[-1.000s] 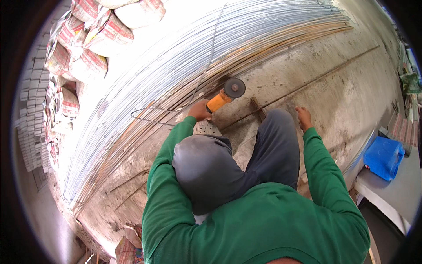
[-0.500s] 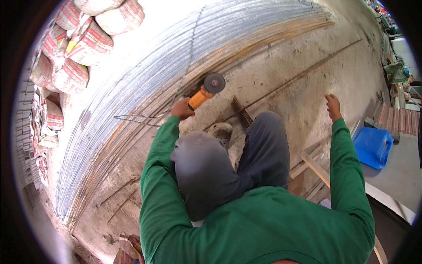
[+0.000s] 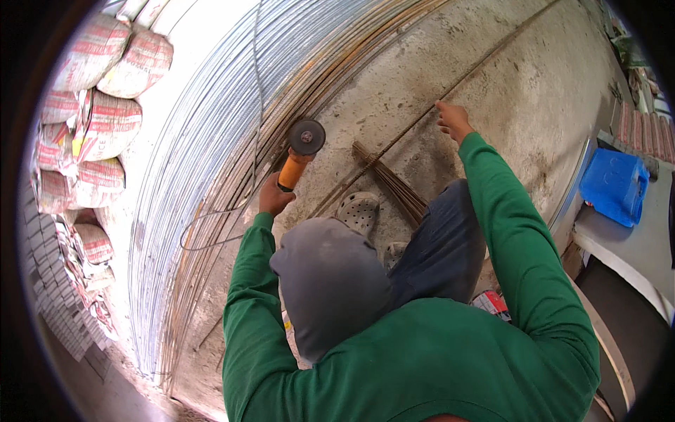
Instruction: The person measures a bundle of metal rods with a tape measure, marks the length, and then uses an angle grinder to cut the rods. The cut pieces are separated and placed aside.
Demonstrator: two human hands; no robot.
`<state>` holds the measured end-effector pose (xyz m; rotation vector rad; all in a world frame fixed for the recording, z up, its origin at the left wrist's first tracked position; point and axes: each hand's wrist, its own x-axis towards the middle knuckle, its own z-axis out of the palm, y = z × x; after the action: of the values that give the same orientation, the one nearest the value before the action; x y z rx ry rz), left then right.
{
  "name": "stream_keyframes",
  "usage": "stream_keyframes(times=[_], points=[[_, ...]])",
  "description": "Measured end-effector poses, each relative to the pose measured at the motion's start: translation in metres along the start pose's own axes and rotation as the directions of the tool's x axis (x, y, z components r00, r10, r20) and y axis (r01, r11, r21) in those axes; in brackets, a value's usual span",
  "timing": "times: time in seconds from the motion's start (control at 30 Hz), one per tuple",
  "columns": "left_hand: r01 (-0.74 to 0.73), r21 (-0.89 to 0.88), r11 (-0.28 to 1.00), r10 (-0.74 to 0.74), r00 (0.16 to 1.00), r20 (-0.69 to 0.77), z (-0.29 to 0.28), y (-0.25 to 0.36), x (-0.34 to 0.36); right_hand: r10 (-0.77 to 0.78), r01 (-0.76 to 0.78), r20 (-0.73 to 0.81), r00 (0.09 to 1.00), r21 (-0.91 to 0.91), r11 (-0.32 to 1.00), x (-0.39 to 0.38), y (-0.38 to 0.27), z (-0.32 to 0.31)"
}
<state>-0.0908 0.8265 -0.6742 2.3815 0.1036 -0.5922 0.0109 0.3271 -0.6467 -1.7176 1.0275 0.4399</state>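
An orange angle grinder (image 3: 294,169) with a dark round disc sits in my left hand (image 3: 275,195), closed around its body, the disc pointing away from me. Its cord trails beside the hand over the rods. Ahead and to the right, my right hand (image 3: 455,121) has its fingers curled, with the fingertips at a long, thin steel rod (image 3: 485,60). This rod runs diagonally over the floor, across a bundle of short steel rods (image 3: 394,184) and past my shoe (image 3: 358,211). My hand partly hides the fingers' contact with it.
A wide spread of long steel rods (image 3: 211,119) covers the floor at the left. Beyond are stacked filled sacks (image 3: 105,126) and grey blocks (image 3: 53,267). A blue jerrycan (image 3: 614,186) stands at the right, near a curved wooden strip (image 3: 606,337).
My right hand has moved left and forward to the long rod. My left hand still holds the grinder, now turned more upright in view. The whole view has shifted.
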Motion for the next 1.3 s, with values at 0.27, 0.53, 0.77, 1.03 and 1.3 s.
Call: stream_keyframes(times=[0.27, 0.53, 0.77, 1.03, 1.3], points=[[-0.070, 0.062, 0.996, 0.071, 0.997, -0.017, 0.005, -0.005, 0.002, 0.104, -0.104, 0.003, 0.995, 0.041, 0.994, 0.003, -0.006, 0.023], [-0.040, 0.120, 0.992, 0.051, 0.995, -0.084, 0.006, -0.009, -0.004, 0.124, -0.115, -0.123, 0.985, 0.078, 0.990, 0.015, -0.001, 0.060], [0.095, 0.212, 0.973, 0.026, 0.863, -0.504, -0.001, 0.018, -0.055, 0.164, -0.132, -0.063, 0.984, 0.356, 0.925, 0.037, 0.019, 0.054], [-0.172, -0.982, 0.074, -0.956, 0.269, -0.119, 0.072, -0.097, -0.183, -0.025, 0.000, 0.038, 0.999, 0.539, 0.843, -0.008, -0.011, 0.046], [-0.636, -0.675, -0.373, -0.797, 0.592, -0.117, -0.008, -0.080, -0.221, -0.144, -0.015, 0.177, 0.974, 0.678, 0.735, 0.043, 0.010, -0.005]])
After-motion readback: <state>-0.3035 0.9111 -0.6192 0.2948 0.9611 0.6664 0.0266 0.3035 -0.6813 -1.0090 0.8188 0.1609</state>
